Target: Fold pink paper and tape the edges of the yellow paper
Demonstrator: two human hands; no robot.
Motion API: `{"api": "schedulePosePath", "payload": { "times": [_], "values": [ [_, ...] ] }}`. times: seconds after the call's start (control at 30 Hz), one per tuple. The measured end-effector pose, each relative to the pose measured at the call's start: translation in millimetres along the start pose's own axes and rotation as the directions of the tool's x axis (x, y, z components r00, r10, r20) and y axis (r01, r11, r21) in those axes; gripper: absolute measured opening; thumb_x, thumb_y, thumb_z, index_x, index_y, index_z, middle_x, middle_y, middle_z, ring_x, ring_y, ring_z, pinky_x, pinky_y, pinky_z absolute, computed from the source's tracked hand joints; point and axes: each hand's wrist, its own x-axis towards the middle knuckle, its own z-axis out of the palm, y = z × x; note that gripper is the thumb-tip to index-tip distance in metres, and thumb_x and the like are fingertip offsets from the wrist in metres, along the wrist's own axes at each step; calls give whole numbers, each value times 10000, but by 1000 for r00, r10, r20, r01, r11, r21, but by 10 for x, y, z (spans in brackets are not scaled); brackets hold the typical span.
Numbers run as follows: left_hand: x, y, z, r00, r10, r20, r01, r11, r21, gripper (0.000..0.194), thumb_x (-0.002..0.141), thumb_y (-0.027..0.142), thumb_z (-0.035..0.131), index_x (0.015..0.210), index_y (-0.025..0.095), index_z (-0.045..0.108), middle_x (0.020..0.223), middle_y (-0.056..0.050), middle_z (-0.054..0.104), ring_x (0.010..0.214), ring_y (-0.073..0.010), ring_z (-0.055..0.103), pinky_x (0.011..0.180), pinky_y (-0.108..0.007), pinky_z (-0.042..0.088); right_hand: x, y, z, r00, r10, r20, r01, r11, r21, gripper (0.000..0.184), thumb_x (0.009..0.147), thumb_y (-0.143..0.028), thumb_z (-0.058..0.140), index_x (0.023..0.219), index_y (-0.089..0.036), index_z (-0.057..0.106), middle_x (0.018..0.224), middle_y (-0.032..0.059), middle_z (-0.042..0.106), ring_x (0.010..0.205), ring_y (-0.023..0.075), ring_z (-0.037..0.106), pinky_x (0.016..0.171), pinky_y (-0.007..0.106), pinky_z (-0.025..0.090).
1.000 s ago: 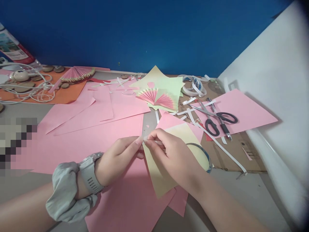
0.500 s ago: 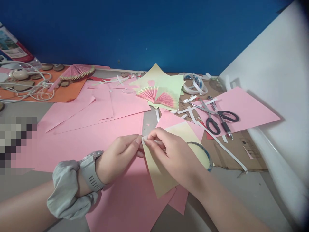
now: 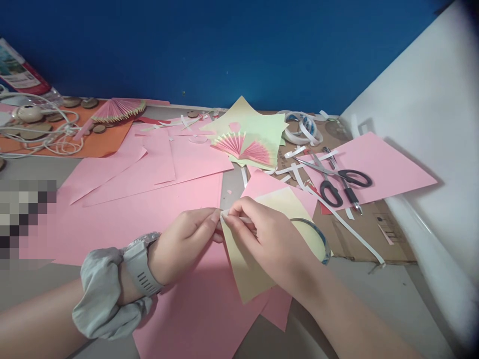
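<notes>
My left hand (image 3: 192,232) and my right hand (image 3: 258,227) meet fingertip to fingertip, both closed in a pinch. Between them shows a narrow white strip (image 3: 224,213); most of it is hidden by the fingers, so I cannot tell whether it is paper or tape. Under my right hand lies a pale yellow sheet (image 3: 249,279). A tape roll (image 3: 325,238), partly covered by that hand, rests on the sheet's right part. Large pink paper (image 3: 149,224) spreads beneath my left hand.
Scissors (image 3: 329,178) and a pen (image 3: 352,197) lie on pink paper at right, over cardboard (image 3: 359,244). Behind are folded pink fans (image 3: 243,148), white tape rolls (image 3: 303,128) and paper scraps. Cables (image 3: 63,129) and a bottle (image 3: 24,70) are at left, below a blue wall.
</notes>
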Motion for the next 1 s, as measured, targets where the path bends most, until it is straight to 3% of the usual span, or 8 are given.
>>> {"api": "schedulePosePath", "payload": {
  "times": [0.17, 0.4, 0.53, 0.73, 1.0],
  "values": [
    [-14, 6, 3, 999, 44, 13, -43, 998, -53, 393, 961, 348, 293, 738, 151, 550, 712, -9, 548, 712, -137, 525, 705, -268, 439, -2, 5, -13, 1000, 10, 11, -10, 1000, 10, 179, 940, -293, 356, 790, -228, 430, 633, -55, 546, 556, 105, 508, 522, 230, 308],
    [-15, 18, 13, 999, 40, -13, -38, 990, 132, 371, 958, 354, 299, 762, 154, 543, 725, -4, 573, 692, -121, 522, 677, -236, 417, -12, 28, 0, 1000, 21, 15, -22, 996, 83, 161, 939, -295, 366, 814, -234, 447, 710, -50, 589, 637, 109, 558, 547, 224, 336],
    [-38, 29, 16, 995, 93, -25, -85, 970, 230, 316, 939, 269, 298, 688, 170, 462, 641, 32, 469, 602, -100, 428, 599, -227, 366, -18, 34, 3, 1000, 26, -5, -25, 995, 97, 158, 932, -304, 384, 811, -239, 462, 722, -61, 584, 630, 100, 549, 552, 221, 343],
    [-34, 32, 33, 994, 38, -99, 5, 913, 407, 227, 853, 215, 373, 628, 186, 371, 562, 64, 340, 530, -90, 317, 508, -226, 277, -15, 31, -1, 999, 21, -33, -19, 999, 51, 177, 926, -294, 387, 798, -235, 493, 704, -53, 581, 616, 102, 530, 549, 224, 344],
    [-26, 33, 30, 993, 12, -121, 37, 919, 392, 240, 861, 230, 360, 625, 189, 351, 572, 64, 316, 539, -90, 297, 502, -218, 266, -17, 16, 50, 983, 105, -149, -96, 993, 67, 203, 909, -317, 408, 766, -244, 532, 695, -48, 604, 633, 110, 561, 528, 216, 363]
  ]
}}
